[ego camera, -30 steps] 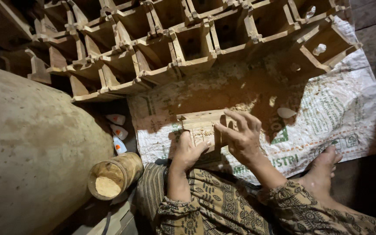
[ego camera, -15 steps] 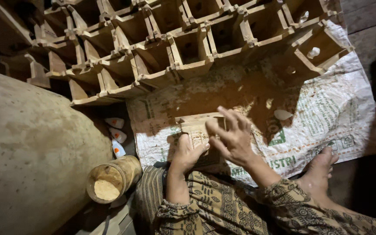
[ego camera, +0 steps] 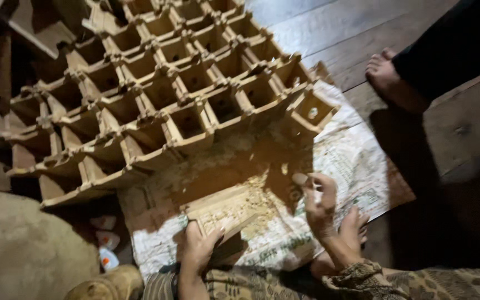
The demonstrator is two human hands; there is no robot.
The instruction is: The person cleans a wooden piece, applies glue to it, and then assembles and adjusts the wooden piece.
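The left hand (ego camera: 200, 248) rests on the near end of a small wooden box (ego camera: 226, 211) that lies on a printed woven sack (ego camera: 356, 161) spread on the floor; its fingers curl over the box's near edge, holding it down. The box's top is strewn with pale sawdust (ego camera: 254, 203). Just right of the box, the right hand (ego camera: 321, 203) is raised above the sack with fingers bent, pinching a small round pale piece (ego camera: 300, 178) at the fingertips. Below it a bare foot (ego camera: 354, 225) of the same person shows near the sack's near edge. Beyond the sack, far and left, stand rows of open wooden boxes (ego camera: 190, 89) joined side by side. At far right another person's bare foot (ego camera: 387, 78) stands on the plank floor (ego camera: 329, 28). A large rounded sack (ego camera: 23, 250) fills the near left.
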